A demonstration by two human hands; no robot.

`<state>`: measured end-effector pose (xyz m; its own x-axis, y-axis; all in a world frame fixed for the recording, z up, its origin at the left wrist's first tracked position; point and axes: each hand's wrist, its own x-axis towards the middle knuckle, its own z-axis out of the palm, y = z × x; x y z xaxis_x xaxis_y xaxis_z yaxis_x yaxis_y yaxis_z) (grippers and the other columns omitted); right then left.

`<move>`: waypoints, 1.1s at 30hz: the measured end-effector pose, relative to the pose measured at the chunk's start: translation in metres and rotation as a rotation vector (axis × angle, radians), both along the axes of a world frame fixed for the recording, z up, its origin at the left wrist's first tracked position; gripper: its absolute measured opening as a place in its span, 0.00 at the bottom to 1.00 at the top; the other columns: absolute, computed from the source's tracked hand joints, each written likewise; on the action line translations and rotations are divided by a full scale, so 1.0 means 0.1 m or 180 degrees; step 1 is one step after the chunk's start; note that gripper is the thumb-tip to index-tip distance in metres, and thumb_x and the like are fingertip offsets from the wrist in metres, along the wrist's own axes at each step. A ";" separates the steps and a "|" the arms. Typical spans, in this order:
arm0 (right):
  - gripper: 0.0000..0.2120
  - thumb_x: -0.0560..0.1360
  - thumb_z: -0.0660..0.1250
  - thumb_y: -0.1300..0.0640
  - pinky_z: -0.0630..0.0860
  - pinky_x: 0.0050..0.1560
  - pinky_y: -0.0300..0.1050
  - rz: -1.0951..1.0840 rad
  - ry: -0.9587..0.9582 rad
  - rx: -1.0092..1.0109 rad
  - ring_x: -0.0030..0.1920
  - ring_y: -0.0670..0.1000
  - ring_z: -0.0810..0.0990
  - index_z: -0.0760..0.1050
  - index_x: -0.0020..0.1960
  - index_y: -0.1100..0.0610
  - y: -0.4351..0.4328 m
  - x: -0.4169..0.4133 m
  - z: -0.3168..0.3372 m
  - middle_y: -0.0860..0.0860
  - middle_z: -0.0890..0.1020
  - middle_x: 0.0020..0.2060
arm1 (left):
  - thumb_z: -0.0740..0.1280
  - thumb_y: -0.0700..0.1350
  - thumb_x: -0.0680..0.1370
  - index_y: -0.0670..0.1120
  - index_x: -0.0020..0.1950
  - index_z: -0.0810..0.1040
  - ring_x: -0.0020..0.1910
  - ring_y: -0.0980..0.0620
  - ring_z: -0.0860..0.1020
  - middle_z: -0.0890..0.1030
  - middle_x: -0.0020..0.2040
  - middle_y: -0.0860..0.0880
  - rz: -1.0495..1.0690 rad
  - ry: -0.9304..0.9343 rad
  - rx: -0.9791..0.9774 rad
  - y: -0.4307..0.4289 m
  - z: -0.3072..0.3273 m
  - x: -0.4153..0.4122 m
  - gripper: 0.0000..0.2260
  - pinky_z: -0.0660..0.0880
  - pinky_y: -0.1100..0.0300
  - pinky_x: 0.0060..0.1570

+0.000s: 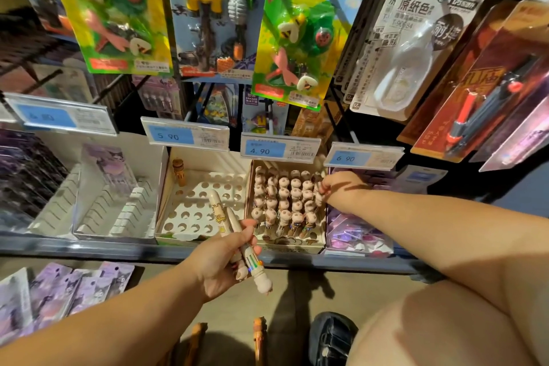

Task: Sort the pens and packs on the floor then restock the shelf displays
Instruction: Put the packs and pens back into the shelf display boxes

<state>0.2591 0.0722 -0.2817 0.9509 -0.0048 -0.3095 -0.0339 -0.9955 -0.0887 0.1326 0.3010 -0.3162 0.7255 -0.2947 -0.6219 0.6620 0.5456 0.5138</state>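
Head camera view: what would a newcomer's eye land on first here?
Probably the bright green eraser packs hanging at the top. Below, on the shelf, a pen box packed full stands beside a nearly empty holed tray. The left hand grips a few matching pens in front, while the right hand reaches the full box's right edge.

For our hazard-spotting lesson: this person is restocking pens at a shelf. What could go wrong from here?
1. The left grip holds two pens bunched, ends sticking out; one may slip out.
2. The right grip pinches a pen at the edge of the packed box; it could knock neighbours over.
3. Orange pens lie on the floor by the shoe and may get stepped on.
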 end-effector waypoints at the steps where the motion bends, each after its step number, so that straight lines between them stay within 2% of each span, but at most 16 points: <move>1: 0.06 0.75 0.63 0.67 0.71 0.46 0.39 0.0114 0.0051 0.0022 0.44 0.52 0.75 0.78 0.42 0.64 0.00 0.00 0.02 0.55 0.79 0.42 | 0.62 0.39 0.80 0.45 0.58 0.76 0.33 0.50 0.77 0.76 0.34 0.46 0.0009 -0.0010 -0.0029 0.00 0.01 0.00 0.08 0.67 0.64 0.19; 3: 0.04 0.75 0.68 0.59 0.70 0.47 0.37 0.0242 0.0001 0.0243 0.47 0.50 0.76 0.80 0.46 0.59 0.03 -0.06 0.12 0.53 0.81 0.46 | 0.62 0.42 0.81 0.44 0.58 0.76 0.34 0.50 0.76 0.75 0.35 0.46 0.0047 -0.0019 -0.0077 -0.01 0.02 0.00 0.08 0.65 0.64 0.18; 5: 0.09 0.73 0.72 0.49 0.73 0.51 0.40 0.0127 0.0127 0.0678 0.49 0.51 0.77 0.79 0.46 0.54 0.10 -0.14 0.21 0.50 0.80 0.43 | 0.62 0.45 0.81 0.44 0.59 0.76 0.35 0.51 0.76 0.76 0.36 0.46 0.0113 -0.0018 -0.0093 -0.02 0.04 0.02 0.09 0.64 0.63 0.19; 7: 0.15 0.73 0.69 0.40 0.73 0.52 0.43 0.0143 0.0750 0.1040 0.50 0.50 0.78 0.79 0.49 0.53 0.24 -0.28 0.30 0.51 0.79 0.44 | 0.61 0.46 0.82 0.43 0.57 0.76 0.33 0.51 0.76 0.76 0.35 0.45 0.0236 -0.0027 -0.0125 -0.03 0.08 0.03 0.09 0.64 0.63 0.19; 8: 0.16 0.74 0.67 0.40 0.75 0.48 0.42 0.0321 0.1135 0.1170 0.49 0.49 0.79 0.78 0.48 0.52 0.30 -0.34 0.30 0.50 0.80 0.43 | 0.61 0.46 0.82 0.42 0.56 0.76 0.30 0.52 0.76 0.76 0.35 0.44 0.0314 -0.0037 -0.0126 -0.04 0.10 0.04 0.09 0.65 0.64 0.18; 10: 0.12 0.76 0.66 0.44 0.77 0.40 0.38 0.0461 0.1732 0.1650 0.47 0.48 0.82 0.77 0.47 0.53 0.42 -0.45 0.29 0.49 0.82 0.44 | 0.62 0.46 0.81 0.41 0.52 0.78 0.28 0.52 0.74 0.77 0.38 0.43 0.0445 -0.0075 -0.0061 -0.06 0.14 0.06 0.10 0.68 0.64 0.19; 11: 0.09 0.77 0.66 0.48 0.77 0.40 0.37 0.0403 0.1954 0.1862 0.47 0.48 0.82 0.77 0.49 0.54 0.46 -0.50 0.28 0.50 0.83 0.46 | 0.64 0.47 0.79 0.41 0.51 0.78 0.31 0.51 0.75 0.78 0.41 0.42 0.0499 -0.0111 -0.0036 -0.07 0.14 0.07 0.10 0.69 0.63 0.22; 14: 0.05 0.76 0.69 0.55 0.79 0.45 0.40 0.0305 0.2358 0.2173 0.47 0.48 0.81 0.76 0.51 0.54 0.54 -0.59 0.24 0.50 0.83 0.44 | 0.66 0.48 0.75 0.41 0.51 0.80 0.46 0.45 0.78 0.81 0.49 0.40 0.0658 -0.0176 -0.0055 -0.09 0.14 0.09 0.12 0.73 0.55 0.41; 16: 0.08 0.76 0.70 0.61 0.80 0.47 0.41 0.0292 0.2524 0.2257 0.46 0.49 0.82 0.74 0.53 0.55 0.56 -0.61 0.21 0.51 0.83 0.42 | 0.63 0.46 0.79 0.42 0.50 0.79 0.45 0.46 0.80 0.83 0.47 0.42 0.0683 -0.0202 -0.0089 -0.10 0.15 0.08 0.09 0.78 0.54 0.40; 18: 0.11 0.74 0.70 0.65 0.80 0.46 0.42 0.0244 0.2549 0.2323 0.45 0.50 0.83 0.73 0.54 0.55 0.54 -0.61 0.21 0.52 0.84 0.42 | 0.62 0.45 0.81 0.42 0.52 0.79 0.42 0.47 0.81 0.83 0.45 0.43 0.0651 -0.0230 -0.0108 -0.12 0.19 0.06 0.09 0.80 0.58 0.33; 20: 0.11 0.74 0.69 0.67 0.81 0.44 0.41 0.0191 0.2572 0.2369 0.45 0.52 0.84 0.73 0.53 0.56 0.50 -0.60 0.19 0.54 0.83 0.41 | 0.61 0.46 0.82 0.42 0.52 0.79 0.37 0.49 0.80 0.83 0.39 0.45 0.0526 -0.0321 0.0036 -0.12 0.21 0.04 0.09 0.77 0.61 0.28; 23: 0.09 0.75 0.66 0.69 0.81 0.38 0.37 0.0004 0.2473 0.2416 0.47 0.53 0.84 0.73 0.52 0.58 0.41 -0.56 0.20 0.56 0.81 0.42 | 0.64 0.48 0.80 0.43 0.54 0.77 0.33 0.53 0.78 0.82 0.34 0.48 0.0145 -0.0402 0.0419 -0.09 0.19 0.01 0.10 0.76 0.60 0.35; 26: 0.09 0.75 0.65 0.70 0.78 0.32 0.35 -0.0371 0.2210 0.2530 0.39 0.50 0.83 0.73 0.51 0.59 0.24 -0.45 0.23 0.56 0.83 0.37 | 0.67 0.50 0.79 0.42 0.52 0.72 0.26 0.56 0.70 0.73 0.31 0.50 -0.0103 -0.0258 0.0780 -0.04 0.08 0.00 0.12 0.74 0.62 0.31; 28: 0.08 0.74 0.65 0.70 0.73 0.33 0.36 -0.0497 0.2097 0.2557 0.34 0.49 0.78 0.76 0.48 0.59 0.09 -0.36 0.28 0.55 0.83 0.34 | 0.67 0.50 0.79 0.44 0.50 0.71 0.25 0.56 0.65 0.69 0.29 0.51 -0.0293 -0.0149 0.0887 -0.04 0.03 -0.01 0.10 0.67 0.65 0.28; 30: 0.07 0.73 0.68 0.69 0.70 0.36 0.37 -0.0580 0.1985 0.2577 0.35 0.49 0.76 0.80 0.46 0.59 -0.06 -0.29 0.32 0.55 0.82 0.36 | 0.65 0.49 0.80 0.44 0.50 0.73 0.23 0.57 0.62 0.66 0.27 0.52 -0.0418 -0.0092 0.0914 -0.04 0.01 -0.03 0.09 0.58 0.64 0.29; 33: 0.05 0.70 0.73 0.66 0.75 0.39 0.40 -0.0703 0.1703 0.2504 0.40 0.50 0.79 0.82 0.43 0.58 -0.22 -0.24 0.37 0.56 0.82 0.40 | 0.65 0.49 0.80 0.43 0.49 0.76 0.24 0.56 0.61 0.65 0.26 0.52 -0.0498 -0.0062 0.0966 -0.06 0.01 -0.06 0.09 0.56 0.62 0.32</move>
